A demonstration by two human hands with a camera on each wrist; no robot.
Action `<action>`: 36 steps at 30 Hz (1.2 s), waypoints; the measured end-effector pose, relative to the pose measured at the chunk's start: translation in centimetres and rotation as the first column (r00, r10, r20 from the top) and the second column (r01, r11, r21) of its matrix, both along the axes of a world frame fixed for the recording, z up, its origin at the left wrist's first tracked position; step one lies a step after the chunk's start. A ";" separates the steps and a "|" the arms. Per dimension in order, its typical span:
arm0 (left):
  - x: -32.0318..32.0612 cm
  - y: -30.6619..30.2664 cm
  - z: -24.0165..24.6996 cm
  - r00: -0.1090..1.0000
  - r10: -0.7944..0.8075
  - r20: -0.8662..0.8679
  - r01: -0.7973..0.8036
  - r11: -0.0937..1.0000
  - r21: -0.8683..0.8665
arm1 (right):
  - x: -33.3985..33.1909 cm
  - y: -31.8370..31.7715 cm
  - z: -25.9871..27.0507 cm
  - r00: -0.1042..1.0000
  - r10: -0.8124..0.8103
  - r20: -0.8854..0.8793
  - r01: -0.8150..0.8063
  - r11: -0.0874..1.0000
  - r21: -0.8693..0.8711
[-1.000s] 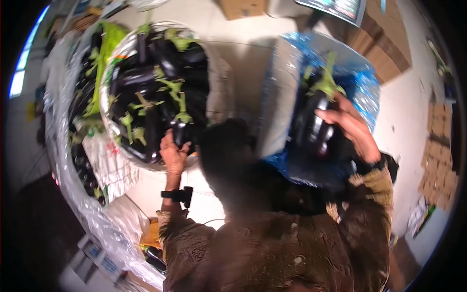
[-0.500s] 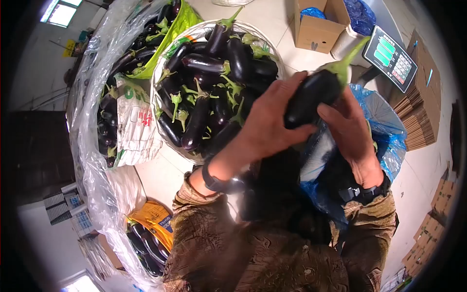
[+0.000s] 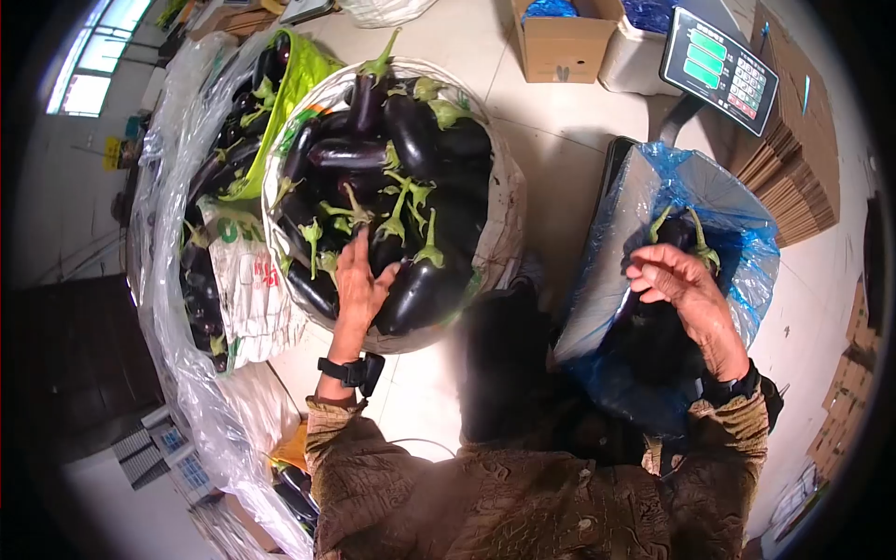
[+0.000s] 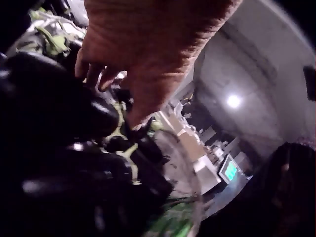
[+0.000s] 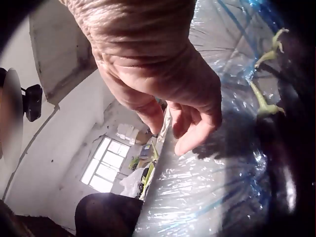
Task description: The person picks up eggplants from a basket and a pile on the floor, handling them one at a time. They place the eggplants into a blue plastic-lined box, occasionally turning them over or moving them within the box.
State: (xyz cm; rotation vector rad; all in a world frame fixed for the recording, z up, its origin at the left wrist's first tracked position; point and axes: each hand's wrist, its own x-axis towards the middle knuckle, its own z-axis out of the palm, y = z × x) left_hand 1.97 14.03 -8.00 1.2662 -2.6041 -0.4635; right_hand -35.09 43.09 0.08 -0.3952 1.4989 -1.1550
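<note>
Left hand [image 3: 359, 285]: laid flat on the eggplant heap [image 3: 392, 177] in the white sack [image 3: 505, 219], fingers straight, thumb against a large eggplant [image 3: 425, 291] at the near rim. It grips nothing.

Right hand [image 3: 677, 280]: hovers over the open mouth of the blue plastic liner [image 3: 742, 229], fingers loosely curled and empty. Two green-stemmed eggplants [image 3: 686, 233] lie inside the liner just beyond the fingertips.

Clearances: the sack rim and the liner's near edge stand well apart, with a strip of bare tiled floor [image 3: 560, 149] between them. On the left, the sack presses against a printed bag [image 3: 247, 275] and clear plastic sheeting [image 3: 177, 373] holding more eggplants. Past the liner stand a cardboard box [image 3: 560, 42] and stacked flat cardboard [image 3: 793, 177].

Writing: the scale display [image 3: 719, 70] shows green digits, too small to read. The printed bag carries green and red characters, not legible.
</note>
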 end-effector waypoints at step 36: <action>-6.1 -18.7 5.8 0.971 0.225 -0.080 -0.231 0.799 -0.556 | 0.9 3.3 -3.5 0.995 -0.099 0.025 0.096 0.988 0.124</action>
